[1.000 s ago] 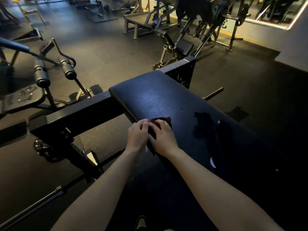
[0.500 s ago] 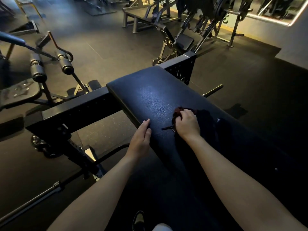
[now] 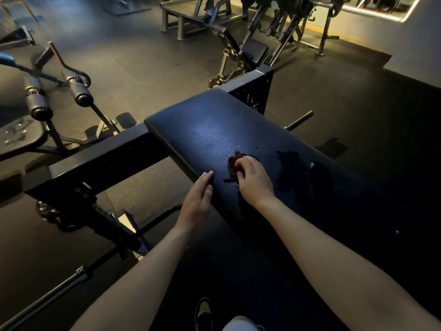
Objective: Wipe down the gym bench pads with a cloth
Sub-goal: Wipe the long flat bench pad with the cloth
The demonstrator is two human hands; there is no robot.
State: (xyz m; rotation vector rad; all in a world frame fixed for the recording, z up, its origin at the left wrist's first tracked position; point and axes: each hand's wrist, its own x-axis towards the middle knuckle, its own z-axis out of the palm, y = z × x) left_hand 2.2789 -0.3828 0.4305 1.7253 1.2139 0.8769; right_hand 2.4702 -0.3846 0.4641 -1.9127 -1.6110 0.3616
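Since half a second ago, the right hand (image 3: 254,181) has slid the cloth (image 3: 232,163) a little to the left, closer to the left hand (image 3: 198,203), which has stayed on the edge of the pad.

Down low, closest of all, a shoe (image 3: 204,311) peeks out on the dark floor. Both bare arms reach forward over the bench pad (image 3: 202,125). The left hand lies flat on the pad's left edge, with its fingers straight and together, holding nothing. The right hand is just beside it, a bit farther up. Its fingers are curled tight around the small dark red cloth, which is bunched up and pressed on the middle of the pad.

To the right of the cloth is a dark patch (image 3: 293,168) on the pad. It might be wet, but the light is too dim to be sure. A black metal beam (image 3: 95,156) runs off to the left from under the pad. Past it stand two round foam rollers (image 3: 81,91). Far at the back are more gym machines (image 3: 286,25) near a lit wall
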